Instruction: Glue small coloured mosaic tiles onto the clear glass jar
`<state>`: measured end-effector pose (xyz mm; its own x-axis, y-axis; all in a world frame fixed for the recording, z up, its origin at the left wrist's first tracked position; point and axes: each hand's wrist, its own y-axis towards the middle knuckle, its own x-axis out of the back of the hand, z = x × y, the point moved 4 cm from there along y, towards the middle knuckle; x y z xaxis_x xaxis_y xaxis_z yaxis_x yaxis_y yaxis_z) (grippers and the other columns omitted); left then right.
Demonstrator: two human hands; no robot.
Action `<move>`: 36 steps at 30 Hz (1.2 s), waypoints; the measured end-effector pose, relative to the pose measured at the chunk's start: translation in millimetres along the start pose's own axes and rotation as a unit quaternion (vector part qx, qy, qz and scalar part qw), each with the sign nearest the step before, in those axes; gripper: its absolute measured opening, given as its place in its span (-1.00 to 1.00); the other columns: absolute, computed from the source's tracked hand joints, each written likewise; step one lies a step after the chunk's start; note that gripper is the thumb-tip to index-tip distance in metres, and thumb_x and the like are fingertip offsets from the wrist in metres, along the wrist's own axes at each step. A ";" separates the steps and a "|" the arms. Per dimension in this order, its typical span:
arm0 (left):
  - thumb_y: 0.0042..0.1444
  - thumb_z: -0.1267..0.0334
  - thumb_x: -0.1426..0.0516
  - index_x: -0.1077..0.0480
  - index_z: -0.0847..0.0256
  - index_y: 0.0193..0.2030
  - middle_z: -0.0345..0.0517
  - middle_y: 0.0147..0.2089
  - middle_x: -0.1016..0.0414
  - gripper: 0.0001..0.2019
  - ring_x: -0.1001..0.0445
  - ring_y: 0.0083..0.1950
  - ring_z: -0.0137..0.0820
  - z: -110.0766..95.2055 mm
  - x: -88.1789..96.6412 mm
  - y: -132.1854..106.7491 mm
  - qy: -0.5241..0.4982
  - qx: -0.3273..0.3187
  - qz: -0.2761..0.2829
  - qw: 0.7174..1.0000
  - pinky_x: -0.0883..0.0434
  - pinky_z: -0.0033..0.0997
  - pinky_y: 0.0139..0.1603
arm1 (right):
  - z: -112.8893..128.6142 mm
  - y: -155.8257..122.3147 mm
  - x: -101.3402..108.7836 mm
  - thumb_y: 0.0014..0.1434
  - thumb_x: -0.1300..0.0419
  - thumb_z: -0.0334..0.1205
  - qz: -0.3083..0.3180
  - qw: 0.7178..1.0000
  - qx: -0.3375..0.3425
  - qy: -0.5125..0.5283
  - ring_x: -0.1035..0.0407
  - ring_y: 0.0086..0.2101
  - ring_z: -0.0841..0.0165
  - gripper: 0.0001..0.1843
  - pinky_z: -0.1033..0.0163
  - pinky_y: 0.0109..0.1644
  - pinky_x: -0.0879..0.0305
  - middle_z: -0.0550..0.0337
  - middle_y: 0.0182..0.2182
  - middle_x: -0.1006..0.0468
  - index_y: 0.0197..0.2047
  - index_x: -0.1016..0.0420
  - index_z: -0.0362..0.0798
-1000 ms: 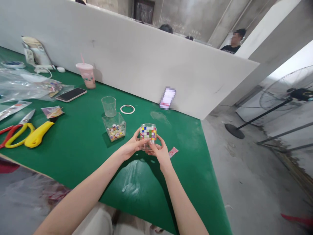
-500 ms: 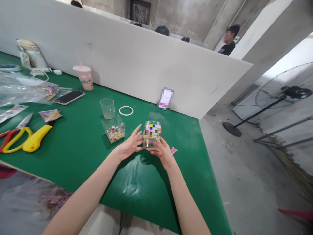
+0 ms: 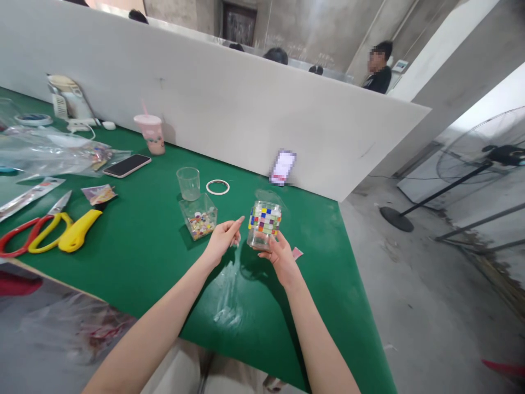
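Observation:
My right hand grips a clear cup from its lower right side, holding it slightly tilted above the table. Rows of small coloured mosaic tiles band the cup's upper part. Just left of the cup, my left hand has its fingers drawn together in a pinch, apart from the cup. Whether anything is between those fingertips is too small to tell. Beside the left hand stands a square clear container with loose coloured tiles inside. Behind it is an unadorned clear cup.
On the green table are a tape ring, a phone, a pink drink cup, scissors, a yellow-handled cutter and plastic bags. A lit phone leans on the white partition.
My left hand has moved off the cup's left side, and its spread fingers have closed into a pinch. The right hand keeps hold of the cup, which now tilts more.

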<state>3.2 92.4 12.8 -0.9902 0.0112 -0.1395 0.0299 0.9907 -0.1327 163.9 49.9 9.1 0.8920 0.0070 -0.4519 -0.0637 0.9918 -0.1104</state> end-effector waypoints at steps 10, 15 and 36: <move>0.08 -0.12 -0.13 -0.38 0.18 0.09 0.02 -0.08 -0.57 -0.47 -0.53 -0.07 -0.28 6.8 -2.7 1.5 -0.061 -0.001 0.042 0.997 -0.39 -0.30 -0.03 | -14.5 8.0 4.8 -0.18 -0.46 -0.09 -0.087 0.996 0.012 0.001 -0.55 -0.28 0.34 -0.11 0.32 -0.25 -0.48 0.09 -0.10 -0.57 0.18 -0.16 0.00; 0.17 -0.28 0.10 -0.28 0.09 0.23 0.02 0.24 -0.38 -0.35 -0.31 0.26 -0.21 15.9 -20.2 -6.3 -0.169 0.080 0.156 0.970 -0.22 -0.24 0.22 | -26.1 10.7 4.1 -0.30 -0.48 -0.12 -0.107 0.991 0.041 -0.067 -0.53 -0.17 0.24 0.20 0.09 -0.05 -0.46 0.04 -0.04 -0.53 0.34 0.06 0.04; 0.26 -0.15 0.20 0.08 0.19 0.39 0.25 0.32 -0.21 -0.33 -0.26 0.31 -0.26 26.0 -7.6 3.2 -0.081 0.085 0.008 0.993 -0.12 -0.18 0.33 | -36.2 17.5 10.0 -0.35 -0.49 -0.27 -0.091 0.955 0.078 -0.272 -0.48 -0.05 0.23 0.37 -0.02 0.21 -0.21 0.13 -0.11 -0.59 0.40 0.24 -0.02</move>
<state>14.3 92.0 -12.0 -0.9546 -0.0092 -0.2978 0.0816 0.9532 -0.2911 155.5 62.8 -29.4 0.9851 -0.1445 0.0929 0.1442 0.9895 0.0093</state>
